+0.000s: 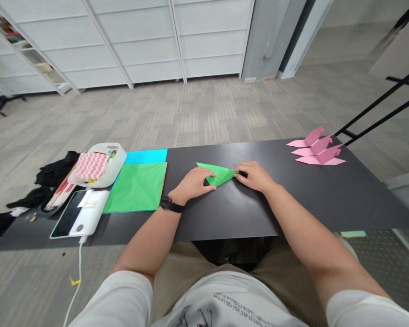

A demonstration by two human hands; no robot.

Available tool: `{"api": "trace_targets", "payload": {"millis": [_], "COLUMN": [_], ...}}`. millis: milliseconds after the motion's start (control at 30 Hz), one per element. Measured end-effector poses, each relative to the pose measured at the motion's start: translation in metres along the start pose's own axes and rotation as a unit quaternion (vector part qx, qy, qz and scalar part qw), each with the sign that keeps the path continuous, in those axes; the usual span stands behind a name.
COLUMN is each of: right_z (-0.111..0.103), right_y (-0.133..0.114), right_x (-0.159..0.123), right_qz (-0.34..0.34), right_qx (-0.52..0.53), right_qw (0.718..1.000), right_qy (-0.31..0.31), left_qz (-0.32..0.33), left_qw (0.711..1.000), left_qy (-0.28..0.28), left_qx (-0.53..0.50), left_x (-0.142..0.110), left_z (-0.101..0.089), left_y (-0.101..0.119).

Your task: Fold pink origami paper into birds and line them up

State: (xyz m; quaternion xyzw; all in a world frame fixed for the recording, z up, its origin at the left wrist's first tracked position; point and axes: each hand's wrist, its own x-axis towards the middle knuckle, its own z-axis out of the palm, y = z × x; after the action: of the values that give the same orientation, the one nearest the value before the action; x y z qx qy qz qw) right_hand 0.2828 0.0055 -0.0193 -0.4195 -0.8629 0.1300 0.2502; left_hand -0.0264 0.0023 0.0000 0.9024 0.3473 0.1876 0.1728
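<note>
A piece of green origami paper, folded to a long pointed shape, lies on the dark table between my hands. My left hand holds its left part, the fingers curved over it and the thumb at its near edge. At the narrow right tip, my right hand pinches the paper between thumb and fingers. Part of the fold is hidden beneath the left fingers. To the left lies a stack of square paper, green on top, with a blue sheet showing behind it.
Several pink folded paper birds stand at the table's far right. On the left are a white basket with a pink zigzag-patterned item, a tablet, a white power bank with a cable, and black cloth. Black metal bars rise beyond the right end.
</note>
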Motion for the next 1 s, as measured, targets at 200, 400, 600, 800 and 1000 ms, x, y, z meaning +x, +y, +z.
{"api": "trace_targets", "payload": {"millis": [200, 400, 600, 800, 1000], "right_z": [0.002, 0.005, 0.007, 0.009, 0.011], "right_y": [-0.001, 0.000, -0.001, -0.001, -0.001], "right_x": [0.000, 0.001, 0.002, 0.002, 0.002], "right_qz": [0.013, 0.025, 0.038, 0.043, 0.052], "right_qx": [-0.012, -0.006, -0.020, -0.025, -0.042], "right_qw": [1.000, 1.000, 0.999, 0.999, 0.997], "right_qy": [0.008, 0.009, 0.011, 0.019, 0.029], "left_qz": [-0.006, -0.018, -0.015, -0.017, -0.028], "left_qw": [1.000, 1.000, 1.000, 1.000, 0.999], "left_qy": [0.005, 0.008, 0.009, 0.013, 0.018], "left_qx": [0.002, 0.015, 0.023, 0.013, -0.005], "left_x": [0.001, 0.002, 0.002, 0.002, 0.002], "left_z": [0.000, 0.004, 0.006, 0.007, 0.007], "left_y": [0.003, 0.004, 0.001, -0.001, 0.000]}}
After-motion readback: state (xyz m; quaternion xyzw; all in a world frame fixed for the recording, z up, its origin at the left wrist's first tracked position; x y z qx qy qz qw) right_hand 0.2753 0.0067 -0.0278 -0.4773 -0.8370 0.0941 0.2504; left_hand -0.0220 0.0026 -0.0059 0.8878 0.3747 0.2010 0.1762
